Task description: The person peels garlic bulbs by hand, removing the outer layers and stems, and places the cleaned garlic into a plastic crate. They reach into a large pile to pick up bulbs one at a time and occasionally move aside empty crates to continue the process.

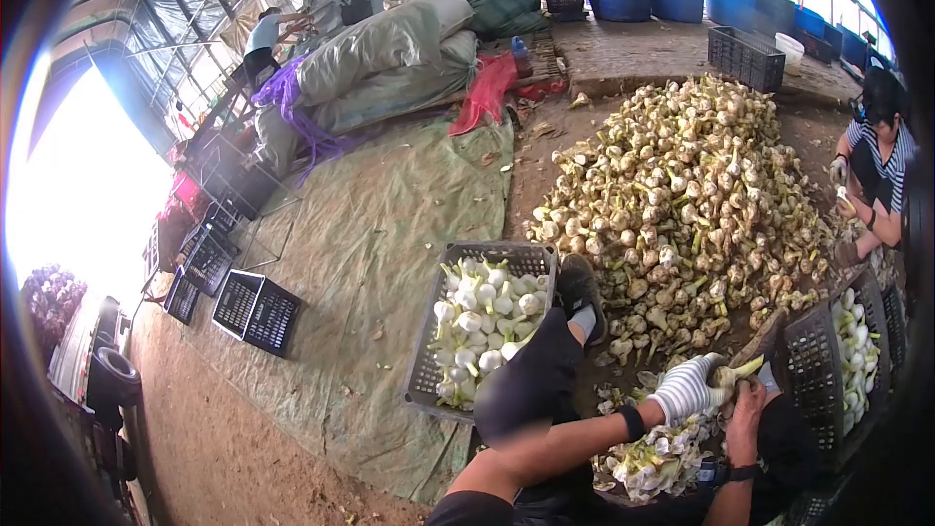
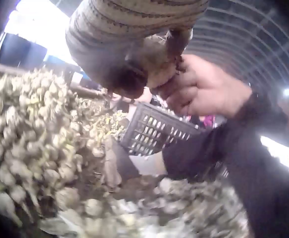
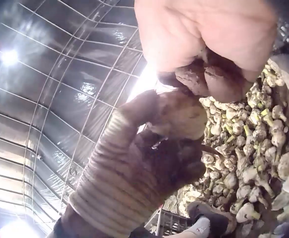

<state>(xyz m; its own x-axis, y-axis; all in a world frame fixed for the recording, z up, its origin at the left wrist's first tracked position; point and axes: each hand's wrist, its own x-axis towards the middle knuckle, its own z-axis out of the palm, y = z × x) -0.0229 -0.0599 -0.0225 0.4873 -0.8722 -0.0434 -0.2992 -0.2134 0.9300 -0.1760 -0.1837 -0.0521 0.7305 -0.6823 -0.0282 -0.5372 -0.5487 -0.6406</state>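
My left hand (image 1: 687,390), in a striped glove, grips a dirty garlic bulb (image 1: 729,377) in front of my knees. My bare right hand (image 1: 746,411) meets it from the right, its curled fingers pinching the same bulb. In the left wrist view the gloved hand (image 2: 129,34) wraps the garlic bulb (image 2: 157,62) and the bare right hand (image 2: 204,89) closes on its end. The right wrist view has the right hand's fingertips (image 3: 209,74) on the garlic bulb (image 3: 184,116), with the gloved hand (image 3: 129,173) under it.
A big heap of untrimmed garlic (image 1: 682,205) lies ahead. A grey crate (image 1: 433,370) of white cleaned bulbs stands left of my leg, and another crate (image 1: 808,360) stands on the right. Peelings (image 1: 653,458) lie below my hands. A second person (image 1: 877,166) sits at the far right.
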